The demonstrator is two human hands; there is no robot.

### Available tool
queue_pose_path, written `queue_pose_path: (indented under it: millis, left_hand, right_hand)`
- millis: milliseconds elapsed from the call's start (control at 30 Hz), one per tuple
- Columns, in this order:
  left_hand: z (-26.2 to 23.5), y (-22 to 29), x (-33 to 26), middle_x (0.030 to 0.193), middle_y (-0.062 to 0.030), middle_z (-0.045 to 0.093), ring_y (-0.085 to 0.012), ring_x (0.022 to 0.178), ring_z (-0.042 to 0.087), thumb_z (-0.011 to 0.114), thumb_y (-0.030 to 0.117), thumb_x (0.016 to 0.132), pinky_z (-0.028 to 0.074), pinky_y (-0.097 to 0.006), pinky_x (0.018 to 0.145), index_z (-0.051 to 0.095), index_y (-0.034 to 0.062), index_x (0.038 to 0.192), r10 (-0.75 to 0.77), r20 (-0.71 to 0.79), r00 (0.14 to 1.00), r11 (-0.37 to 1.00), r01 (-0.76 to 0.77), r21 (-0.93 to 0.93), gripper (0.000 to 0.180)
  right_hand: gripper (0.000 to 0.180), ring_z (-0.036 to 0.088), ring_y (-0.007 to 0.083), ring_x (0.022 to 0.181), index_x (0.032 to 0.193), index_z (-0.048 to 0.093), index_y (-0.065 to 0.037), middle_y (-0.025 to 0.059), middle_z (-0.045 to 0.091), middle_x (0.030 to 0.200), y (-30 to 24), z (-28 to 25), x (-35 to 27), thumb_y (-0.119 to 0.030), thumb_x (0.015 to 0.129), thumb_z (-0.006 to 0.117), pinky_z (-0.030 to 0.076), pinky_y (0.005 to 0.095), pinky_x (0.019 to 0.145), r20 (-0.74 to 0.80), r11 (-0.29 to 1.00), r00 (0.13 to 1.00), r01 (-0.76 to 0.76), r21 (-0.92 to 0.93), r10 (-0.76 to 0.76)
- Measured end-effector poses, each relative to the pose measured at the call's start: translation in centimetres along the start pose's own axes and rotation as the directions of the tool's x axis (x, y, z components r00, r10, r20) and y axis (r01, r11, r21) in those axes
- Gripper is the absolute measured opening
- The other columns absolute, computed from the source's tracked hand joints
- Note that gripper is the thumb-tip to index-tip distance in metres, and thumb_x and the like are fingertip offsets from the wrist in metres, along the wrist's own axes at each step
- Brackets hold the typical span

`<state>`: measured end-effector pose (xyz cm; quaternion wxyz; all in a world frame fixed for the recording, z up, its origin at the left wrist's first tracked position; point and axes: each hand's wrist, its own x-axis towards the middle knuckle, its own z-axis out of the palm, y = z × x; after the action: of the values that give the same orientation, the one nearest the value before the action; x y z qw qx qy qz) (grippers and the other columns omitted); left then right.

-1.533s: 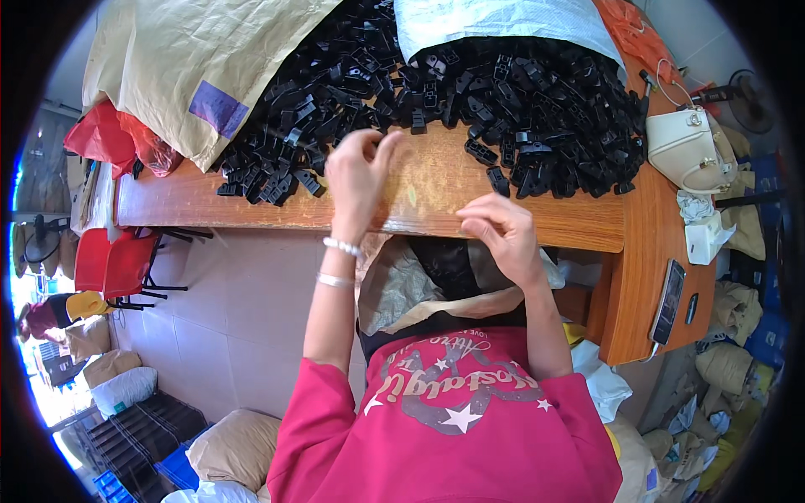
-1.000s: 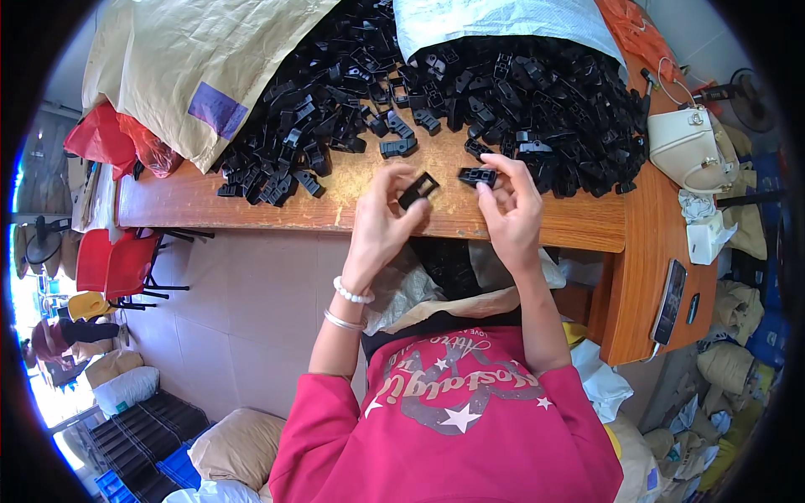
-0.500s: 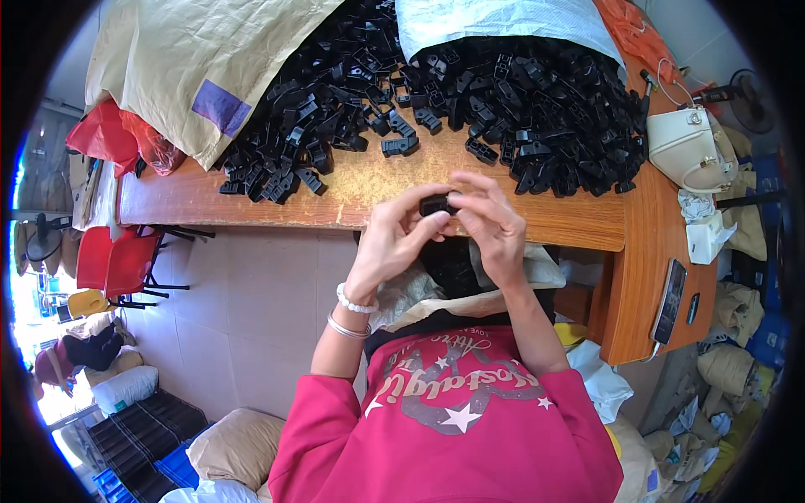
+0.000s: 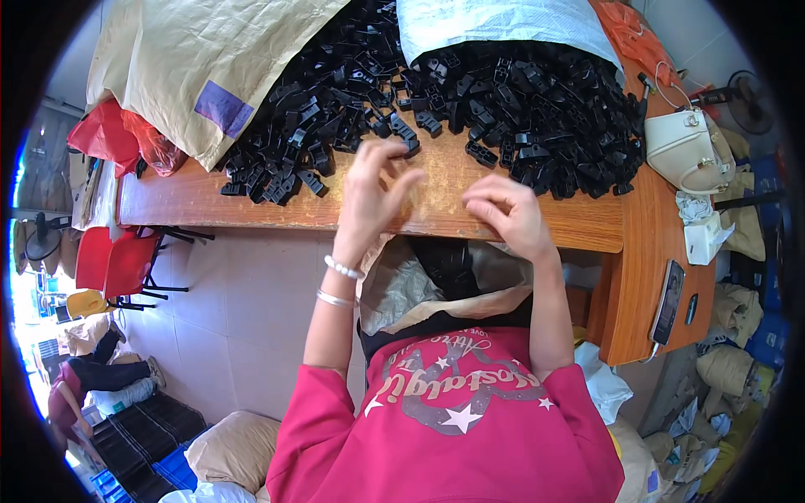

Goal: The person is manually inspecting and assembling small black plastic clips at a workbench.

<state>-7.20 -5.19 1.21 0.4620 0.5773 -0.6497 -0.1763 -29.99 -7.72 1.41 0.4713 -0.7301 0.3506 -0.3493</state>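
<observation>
My left hand (image 4: 369, 189) is over the table edge, reaching toward the loose black plastic parts (image 4: 306, 121). Its thumb and fingers are apart with nothing between them, and the fingertips are slightly blurred beside the nearest parts. My right hand (image 4: 513, 216) hovers at the table's front edge, below the right-hand heap of black parts (image 4: 553, 117). Its fingers are loosely bent, the thumb stands away from them, and no part shows in it. On my lap lies an open sack (image 4: 394, 272), with black parts (image 4: 451, 267) inside, below and between my hands.
A beige sack (image 4: 201, 50) and a white sack (image 4: 511, 21) lie behind the heaps on the wooden table (image 4: 277, 216). At right are a cream handbag (image 4: 689, 151), a tissue pack (image 4: 706, 239) and a phone (image 4: 668, 302). A red chair (image 4: 113, 261) stands left; another person (image 4: 71, 394) bends beyond.
My hands have parted; the black part they held no longer shows in them. The left moved up toward the heap, the right slightly rightward. More of the lap sack shows.
</observation>
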Motion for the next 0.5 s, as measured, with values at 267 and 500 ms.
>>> queue_pose_path:
  millis: [267, 500]
  left_hand:
    - [1.7, -0.7, 2.4, 0.091, -0.0155, 0.054, -0.0302, 0.08, 0.061, 0.061, -0.004, 0.073, 0.053, -0.035, 0.064, 0.054, -0.0016, 0.086, 0.22, 0.177, 0.959, 0.701, -0.282, 0.655, 0.015]
    - [0.8, -0.3, 0.3, 0.099, -0.0151, 0.062, -0.0207, 0.078, 0.066, 0.045, -0.009, 0.084, 0.058, -0.032, 0.063, 0.046, -0.0025, 0.122, -0.464, 0.227, 0.856, 0.622, 0.498, -0.604, 0.038]
  right_hand:
    - [0.022, 0.057, 0.0267, 0.09, 0.098, 0.067, 0.0, 0.0112, 0.064, 0.089, -0.3, 0.6, 3.4, 0.004, 0.08, 0.055, 0.043, 0.0381, 0.08, -0.161, 0.627, 0.963, 0.011, -0.779, -0.217]
    - [0.035, 0.053, 0.0258, 0.099, 0.108, 0.065, -0.001, 0.0088, 0.062, 0.103, 0.9, 1.7, 3.9, 0.005, 0.075, 0.056, 0.04, 0.0377, 0.084, -0.06, 0.624, 0.932, 0.19, -0.758, -0.357]
